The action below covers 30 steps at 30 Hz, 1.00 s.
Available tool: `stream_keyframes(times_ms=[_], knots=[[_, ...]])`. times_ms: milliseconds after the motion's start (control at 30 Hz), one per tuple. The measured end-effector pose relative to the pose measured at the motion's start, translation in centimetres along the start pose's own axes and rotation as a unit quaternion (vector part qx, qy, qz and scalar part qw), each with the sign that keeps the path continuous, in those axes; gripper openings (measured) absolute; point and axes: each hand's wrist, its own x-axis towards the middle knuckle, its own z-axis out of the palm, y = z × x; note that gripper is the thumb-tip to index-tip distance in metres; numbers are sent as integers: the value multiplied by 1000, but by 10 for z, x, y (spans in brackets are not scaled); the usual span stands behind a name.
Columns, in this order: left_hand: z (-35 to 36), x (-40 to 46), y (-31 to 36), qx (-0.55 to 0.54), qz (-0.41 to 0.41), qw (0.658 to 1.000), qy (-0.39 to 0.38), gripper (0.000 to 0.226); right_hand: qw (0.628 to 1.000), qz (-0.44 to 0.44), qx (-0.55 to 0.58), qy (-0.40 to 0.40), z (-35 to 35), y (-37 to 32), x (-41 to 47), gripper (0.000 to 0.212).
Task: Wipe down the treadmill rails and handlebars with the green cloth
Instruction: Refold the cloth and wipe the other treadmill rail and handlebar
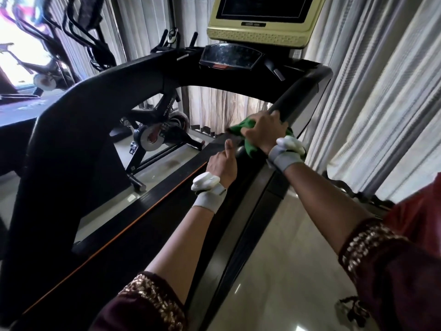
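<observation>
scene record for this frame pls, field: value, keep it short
setting: gym room, curtains behind the treadmill
cloth: green cloth bunched on the right handrail
right hand: right hand grips the cloth against the rail, fingers curled over it
left hand: left hand just below the cloth, fingers curled, thumb up; what it holds is hidden
console: dark display with a beige screen unit above
background: exercise bike seen past the left handrail
wrists: a grey band with a white device on each
</observation>
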Motion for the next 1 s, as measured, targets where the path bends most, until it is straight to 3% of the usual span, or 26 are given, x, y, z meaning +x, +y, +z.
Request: stream_keyframes(times_ms=[100, 267, 500, 633, 767, 867, 1000], knots=[[1, 9, 3, 10, 12, 1000, -10, 43, 996, 73, 44, 16, -10, 7, 16, 41], [17, 36, 31, 62, -33, 997, -16, 39, 997, -48, 52, 24, 7, 24, -10, 39], [31, 53, 46, 108, -40, 993, -13, 37, 992, -3, 113, 59, 3, 33, 5, 37], [29, 55, 50, 119, -29, 992, -8, 37, 991, -43, 106, 67, 18, 45, -3, 44], [30, 59, 56, 140, -18, 990, -24, 38, 989, -7, 135, 62, 7, 57, 30, 30], [29, 62, 59, 164, 14, 985, -42, 38, 986, 28, 145, 81, 8, 54, 25, 35], [29, 68, 68, 232, 41, 968, -84, 36, 982, -9, 160, 104, 24, 57, -9, 55]])
